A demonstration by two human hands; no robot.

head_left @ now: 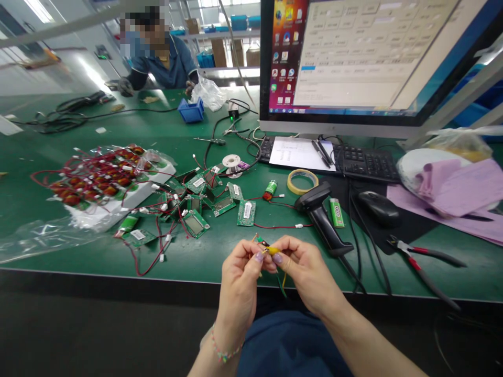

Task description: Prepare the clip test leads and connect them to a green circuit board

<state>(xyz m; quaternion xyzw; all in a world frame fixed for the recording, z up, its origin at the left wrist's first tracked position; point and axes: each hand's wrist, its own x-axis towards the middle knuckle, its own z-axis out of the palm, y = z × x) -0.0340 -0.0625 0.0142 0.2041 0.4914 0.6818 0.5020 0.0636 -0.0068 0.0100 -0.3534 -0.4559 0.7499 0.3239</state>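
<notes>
My left hand [239,277] and my right hand [304,269] meet just above the near edge of the green table [196,256]. Both pinch a small yellow-and-green wired part [269,247] between thumbs and fingertips, with thin wires hanging down below it. Beyond my hands lie several green circuit boards [196,201] joined by red wires. A single board with a white label [246,212] lies closest, just ahead of the hands.
A barcode scanner [322,217], green lighter [336,212], tape roll [302,181], solder spool [231,163], red-handled pliers [422,262], mouse [379,208], keyboard [361,159] and monitor [377,57] crowd the right. A white tray of red coils [102,183] sits left. Another person [157,52] works at the far side.
</notes>
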